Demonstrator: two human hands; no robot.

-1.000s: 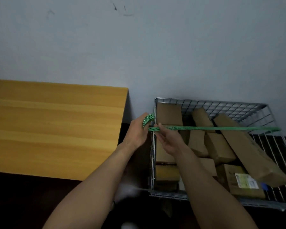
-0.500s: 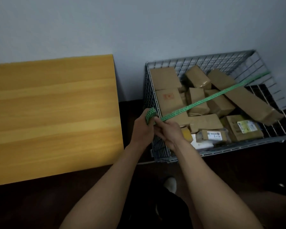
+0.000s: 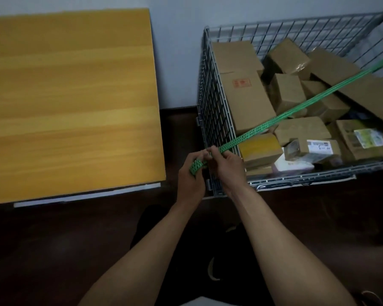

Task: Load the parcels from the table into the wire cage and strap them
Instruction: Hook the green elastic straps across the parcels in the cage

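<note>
Wood-grain desk (image 3: 71, 96) fills the left of our view, its top bare, its right edge running near-vertical and well apart from the wire cage (image 3: 210, 111); a dark strip of floor (image 3: 179, 133) lies between them.

Our left hand (image 3: 190, 180) sits just outside the cage's near-left corner, its fingers (image 3: 191, 159) curled around the loose end of the green strap (image 3: 296, 112), which loops over them. Just beside it, touching, our right hand (image 3: 227, 167) pinches the same strap between thumb and fingers (image 3: 212, 151) at the cage rim.

From our hands the strap's long axis runs diagonally up and to the right, taut and straight, crossing above the parcels (image 3: 248, 102) to the far-right side of the cage, where its end leaves our view. The parcels, brown cardboard boxes of mixed sizes, lie packed inside the cage, a long one (image 3: 354, 85) slanted along the right side and two labelled ones near the front rim. Room stays open above the parcels, below the cage's top wires.
</note>
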